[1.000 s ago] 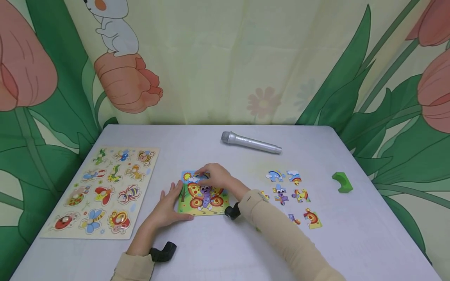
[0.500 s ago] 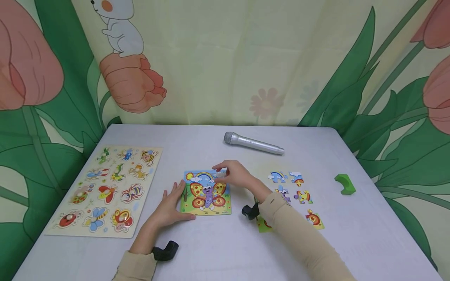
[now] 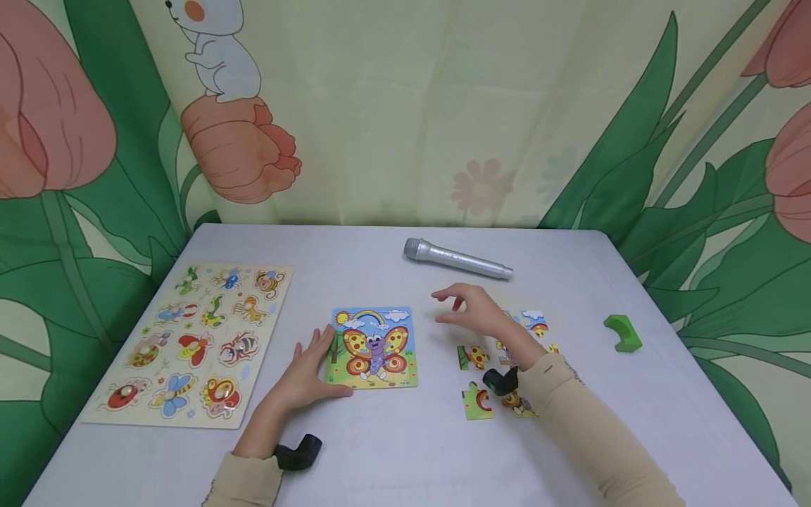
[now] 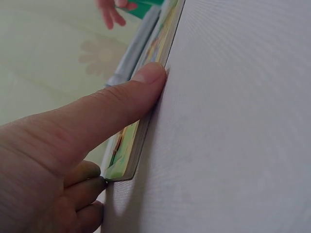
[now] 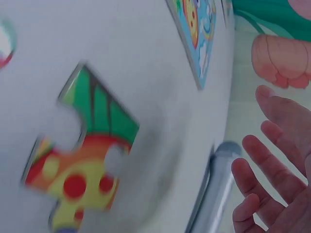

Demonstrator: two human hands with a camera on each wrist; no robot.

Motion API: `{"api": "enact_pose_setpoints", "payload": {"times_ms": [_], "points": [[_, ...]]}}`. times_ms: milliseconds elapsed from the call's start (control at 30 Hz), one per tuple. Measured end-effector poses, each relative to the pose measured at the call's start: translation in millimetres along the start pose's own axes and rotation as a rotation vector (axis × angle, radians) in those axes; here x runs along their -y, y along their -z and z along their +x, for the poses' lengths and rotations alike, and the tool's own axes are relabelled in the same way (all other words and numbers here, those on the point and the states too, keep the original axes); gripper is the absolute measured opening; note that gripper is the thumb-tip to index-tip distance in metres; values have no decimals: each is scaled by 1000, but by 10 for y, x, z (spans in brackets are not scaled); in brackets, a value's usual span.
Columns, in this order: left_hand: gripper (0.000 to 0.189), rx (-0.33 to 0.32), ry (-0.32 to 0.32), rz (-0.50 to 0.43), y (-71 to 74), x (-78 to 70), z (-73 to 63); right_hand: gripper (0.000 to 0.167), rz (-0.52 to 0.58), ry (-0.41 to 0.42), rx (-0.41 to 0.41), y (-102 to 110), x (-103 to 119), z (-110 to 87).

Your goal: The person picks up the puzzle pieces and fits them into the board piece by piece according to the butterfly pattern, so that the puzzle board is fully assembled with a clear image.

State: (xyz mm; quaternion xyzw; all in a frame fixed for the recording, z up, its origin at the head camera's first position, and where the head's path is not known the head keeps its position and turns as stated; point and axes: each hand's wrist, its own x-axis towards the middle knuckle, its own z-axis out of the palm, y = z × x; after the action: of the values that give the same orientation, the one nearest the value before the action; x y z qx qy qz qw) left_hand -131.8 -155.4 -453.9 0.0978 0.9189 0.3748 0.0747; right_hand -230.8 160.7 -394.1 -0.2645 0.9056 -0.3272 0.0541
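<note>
A square butterfly puzzle board (image 3: 374, 348) lies flat near the middle of the table. At its lower left corner rests my left hand (image 3: 305, 380), with the thumb along the near edge and the index finger at the left edge. The left wrist view shows the thumb (image 4: 116, 104) laid straight against the board's side. My right hand (image 3: 476, 310) hovers to the right of the board, fingers apart and nothing between them. Under and beside the right forearm lie loose puzzle pieces; one with green and a spotted wing (image 3: 472, 358) shows large in the right wrist view. The forearm partly hides several pieces.
A large insect peg puzzle (image 3: 190, 345) lies at the left. Behind the butterfly board is a silver microphone (image 3: 457, 259). A green arch-shaped block (image 3: 624, 333) sits at the far right. A printed curtain (image 3: 405, 113) hangs behind the table (image 3: 393, 451).
My right hand has lifted off the butterfly board and moved right, above the loose pieces, uncovering the whole picture. The left hand stays at the board's corner.
</note>
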Motion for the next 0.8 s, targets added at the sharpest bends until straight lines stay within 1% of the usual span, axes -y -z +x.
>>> {"api": "enact_pose_setpoints", "payload": {"times_ms": [200,400,667,800], "points": [[113,8,9,-6,-6,14,-2,43,-18,-35,-28,184,-179,-202],[113,5,9,-14,-1,13,1,43,-33,-78,-61,318,-340,-370],[113,6,-4,-12,1,-1,-6,45,-92,-190,-39,404,-555,-517],[113,6,-2,-17,-4,-8,-7,44,-119,-222,-31,421,-643,-560]]}}
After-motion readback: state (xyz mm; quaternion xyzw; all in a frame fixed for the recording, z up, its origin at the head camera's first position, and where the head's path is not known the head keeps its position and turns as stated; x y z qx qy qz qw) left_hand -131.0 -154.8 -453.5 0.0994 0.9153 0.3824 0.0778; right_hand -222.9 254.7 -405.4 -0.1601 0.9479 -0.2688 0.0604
